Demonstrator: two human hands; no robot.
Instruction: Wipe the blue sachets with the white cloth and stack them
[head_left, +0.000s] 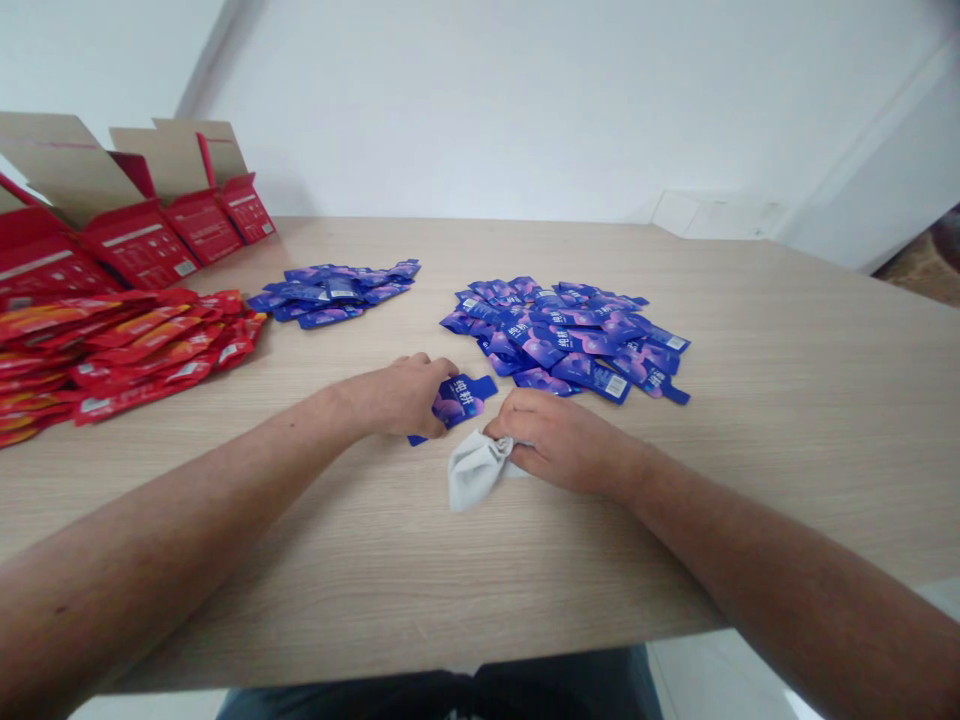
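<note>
My left hand (397, 395) is curled and pinches a blue foil sachet (459, 400) near the middle of the wooden table (480, 600). I think it is light, soft and slippery, so the flat body is the good place to hold. My right hand (562, 440) pinches a white cloth (476, 472). A loose heap of blue sachets (562, 335) lies just beyond, and red sachets (112, 355) lie toward the left edge.

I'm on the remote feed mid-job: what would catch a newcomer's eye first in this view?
The blue sachets stand out first, heaped in a large pile mid-table on the wooden table, with a smaller pile to its left. Red packets spread along the left, below open red cartons. In front, the left hand grips a blue sachet, and the right hand pinches a white cloth.
</note>
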